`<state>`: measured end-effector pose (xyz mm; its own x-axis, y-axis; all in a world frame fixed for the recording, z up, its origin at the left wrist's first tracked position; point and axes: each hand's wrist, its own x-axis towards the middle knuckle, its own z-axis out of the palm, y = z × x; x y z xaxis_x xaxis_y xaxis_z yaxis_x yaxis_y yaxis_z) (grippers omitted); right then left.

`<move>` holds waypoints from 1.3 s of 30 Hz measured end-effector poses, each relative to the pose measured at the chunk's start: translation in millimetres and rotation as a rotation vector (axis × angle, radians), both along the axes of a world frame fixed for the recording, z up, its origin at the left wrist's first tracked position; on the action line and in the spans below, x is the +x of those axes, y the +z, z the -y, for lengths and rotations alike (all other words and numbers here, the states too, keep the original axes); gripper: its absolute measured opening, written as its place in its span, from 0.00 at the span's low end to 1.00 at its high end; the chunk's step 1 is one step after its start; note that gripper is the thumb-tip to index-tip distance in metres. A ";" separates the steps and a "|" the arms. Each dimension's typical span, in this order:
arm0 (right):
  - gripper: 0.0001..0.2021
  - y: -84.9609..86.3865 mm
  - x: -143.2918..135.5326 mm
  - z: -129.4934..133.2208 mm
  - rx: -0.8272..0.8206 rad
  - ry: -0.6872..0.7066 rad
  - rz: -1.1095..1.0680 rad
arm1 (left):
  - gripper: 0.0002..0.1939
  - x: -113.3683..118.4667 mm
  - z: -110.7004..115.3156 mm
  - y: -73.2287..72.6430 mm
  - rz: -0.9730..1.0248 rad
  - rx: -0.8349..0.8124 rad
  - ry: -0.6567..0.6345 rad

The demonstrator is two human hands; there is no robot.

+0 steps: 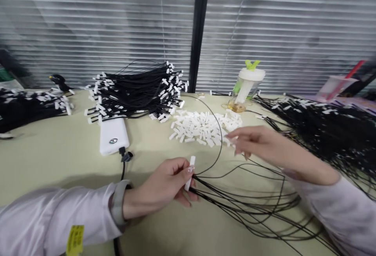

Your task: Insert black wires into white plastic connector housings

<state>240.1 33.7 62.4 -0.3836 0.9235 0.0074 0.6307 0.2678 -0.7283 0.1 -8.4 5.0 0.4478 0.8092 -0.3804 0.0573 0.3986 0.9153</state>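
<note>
My left hand (161, 183) is closed around the ends of several thin black cables (241, 207), with a white plastic connector piece (192, 161) standing up between its thumb and fingers. The cables fan out to the right across the table, and one curves upward in an arc. Over the right edge of a pile of small white plastic pieces (199, 126), my right hand (261, 144) has its thumb and forefinger drawn together. Whether a piece is between those fingertips is too blurred to tell.
A large bundle of black cables with white ends (138, 87) lies at the back, behind a white power bank (113, 136). More cables lie at left (29, 107) and right (331, 130). A lidded cup (249, 77) stands at the back on the table (70, 146), before blinds.
</note>
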 end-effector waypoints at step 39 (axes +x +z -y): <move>0.04 -28.3 -46.4 23.5 0.530 0.046 0.030 | 0.13 -2.4 -1.5 -7.8 0.076 0.032 -0.026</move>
<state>193.8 10.2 34.1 -0.4307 0.7782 0.4571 0.6278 0.6222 -0.4676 -2.3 -6.9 -2.9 0.4953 0.8081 -0.3190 -0.0024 0.3685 0.9296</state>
